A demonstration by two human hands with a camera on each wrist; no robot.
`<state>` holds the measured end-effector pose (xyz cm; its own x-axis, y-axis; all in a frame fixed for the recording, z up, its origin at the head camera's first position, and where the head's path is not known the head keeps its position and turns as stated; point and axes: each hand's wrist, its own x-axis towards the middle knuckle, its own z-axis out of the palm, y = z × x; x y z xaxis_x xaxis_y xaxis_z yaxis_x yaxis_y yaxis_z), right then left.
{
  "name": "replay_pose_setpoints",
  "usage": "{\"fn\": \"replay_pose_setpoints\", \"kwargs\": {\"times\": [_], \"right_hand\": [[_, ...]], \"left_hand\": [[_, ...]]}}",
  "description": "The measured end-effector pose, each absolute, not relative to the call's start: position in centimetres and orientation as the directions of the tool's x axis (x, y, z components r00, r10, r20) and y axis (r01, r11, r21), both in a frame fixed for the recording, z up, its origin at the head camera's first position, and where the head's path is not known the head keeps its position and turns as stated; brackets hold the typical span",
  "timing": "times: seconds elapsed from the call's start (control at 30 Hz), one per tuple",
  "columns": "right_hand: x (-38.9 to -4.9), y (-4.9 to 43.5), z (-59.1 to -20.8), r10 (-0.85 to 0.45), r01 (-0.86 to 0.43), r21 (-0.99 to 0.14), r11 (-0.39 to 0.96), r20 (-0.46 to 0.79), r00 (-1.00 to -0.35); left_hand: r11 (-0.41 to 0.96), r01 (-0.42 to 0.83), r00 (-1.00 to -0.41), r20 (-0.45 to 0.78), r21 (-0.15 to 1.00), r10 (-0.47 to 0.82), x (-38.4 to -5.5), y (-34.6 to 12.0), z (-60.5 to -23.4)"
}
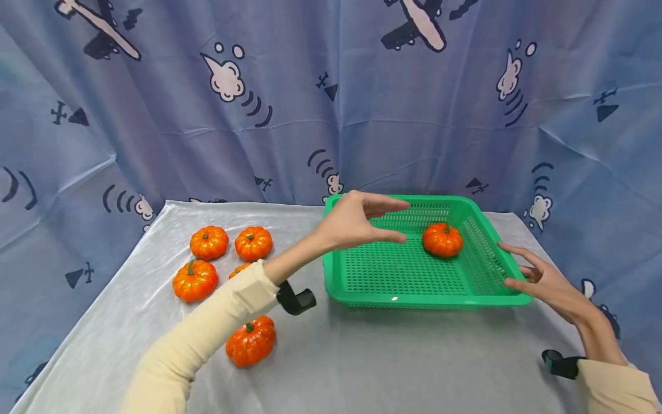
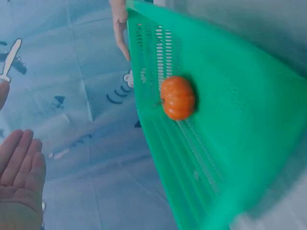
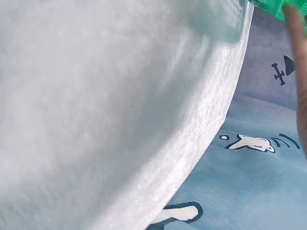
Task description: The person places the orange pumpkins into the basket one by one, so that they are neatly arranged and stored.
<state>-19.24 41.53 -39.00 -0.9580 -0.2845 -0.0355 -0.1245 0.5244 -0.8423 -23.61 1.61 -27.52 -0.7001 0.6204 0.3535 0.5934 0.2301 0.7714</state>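
Observation:
A green plastic basket [image 1: 403,300] stands on the table with one small orange pumpkin [image 1: 442,240] in its right half. Over the basket's left part hovers my left hand [image 1: 357,221], its thumb and fingers spread apart with nothing between them. In the left wrist view the palm of that hand [image 2: 21,182] is bare, apart from the pumpkin [image 2: 178,98]. My right hand [image 1: 550,287] is at the basket's right rim, fingertips and thumb touching it, fingers fairly straight. Only a blurred finger [image 3: 298,62] shows beside the basket in the right wrist view.
Several more orange pumpkins lie on the table's left side, including one at the back [image 1: 209,242] and one nearer the front [image 1: 250,341]. My left forearm partly covers another pumpkin [image 1: 240,268]. A blue patterned curtain [image 1: 289,103] hangs behind the white-covered table [image 1: 414,356].

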Motion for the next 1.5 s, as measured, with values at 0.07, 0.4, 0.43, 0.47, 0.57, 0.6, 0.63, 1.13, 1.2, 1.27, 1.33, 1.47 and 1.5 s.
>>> {"fn": "replay_pose_setpoints", "kwargs": {"times": [0.07, 0.4, 0.43, 0.47, 0.57, 0.6, 0.63, 1.13, 1.2, 1.27, 1.33, 1.47, 1.5], "right_hand": [[-19.4, 41.5, -39.0, -0.288, -0.123, -0.839, 0.530, -0.042, -0.957], [-19.6, 41.9, -39.1, -0.324, -0.142, -0.849, 0.508, -0.035, -0.946], [-19.6, 41.9, -39.0, -0.324, -0.142, -0.849, 0.509, -0.036, -0.945], [-19.7, 41.8, -39.0, -0.325, -0.142, -0.848, 0.510, -0.037, -0.945], [-19.7, 41.7, -38.9, -0.313, -0.136, -0.838, 0.529, -0.043, -0.949], [-19.6, 41.8, -38.9, -0.306, -0.134, -0.833, 0.537, -0.045, -0.951], [-19.6, 41.9, -38.9, -0.300, -0.129, -0.830, 0.542, -0.048, -0.953], [-19.6, 41.5, -39.0, -0.288, -0.101, -0.854, 0.511, -0.059, -0.956], [-19.6, 41.5, -38.9, -0.280, -0.092, -0.855, 0.511, -0.064, -0.958], [-19.6, 41.5, -38.9, -0.281, -0.087, -0.853, 0.514, -0.072, -0.957], [-19.5, 41.5, -38.9, -0.279, -0.081, -0.852, 0.517, -0.078, -0.957], [-19.4, 41.5, -39.0, -0.287, -0.081, -0.858, 0.507, -0.080, -0.955], [-19.4, 41.5, -39.0, -0.284, -0.079, -0.860, 0.503, -0.079, -0.956]], "left_hand": [[0.208, 0.572, -0.705, 0.345, 0.794, 0.620, -22.9, -0.7, -28.4], [0.276, 0.376, -0.831, 0.191, 0.884, 0.523, -19.0, -12.3, -33.8], [0.273, 0.352, -0.844, 0.178, 0.895, 0.506, -18.6, -13.3, -34.2], [0.266, 0.329, -0.857, 0.167, 0.906, 0.488, -18.3, -14.2, -34.5], [0.249, 0.281, -0.885, 0.150, 0.927, 0.440, -17.2, -16.7, -35.4], [0.250, 0.274, -0.893, 0.149, 0.929, 0.424, -16.9, -17.4, -35.6], [0.248, 0.268, -0.899, 0.149, 0.931, 0.412, -16.6, -18.1, -35.8], [-0.093, 0.457, -0.738, 0.435, 0.885, 0.516, -12.5, -24.4, -41.2], [-0.107, 0.453, -0.718, 0.434, 0.885, 0.544, -12.7, -24.2, -42.2], [-0.099, 0.434, -0.712, 0.408, 0.896, 0.571, -13.0, -24.0, -43.2], [-0.075, 0.423, -0.708, 0.381, 0.903, 0.594, -13.4, -23.8, -44.0], [-0.037, 0.392, -0.704, 0.326, 0.919, 0.631, -14.0, -23.4, -45.0], [-0.044, 0.388, -0.695, 0.323, 0.921, 0.642, -14.1, -23.2, -45.2]]}}
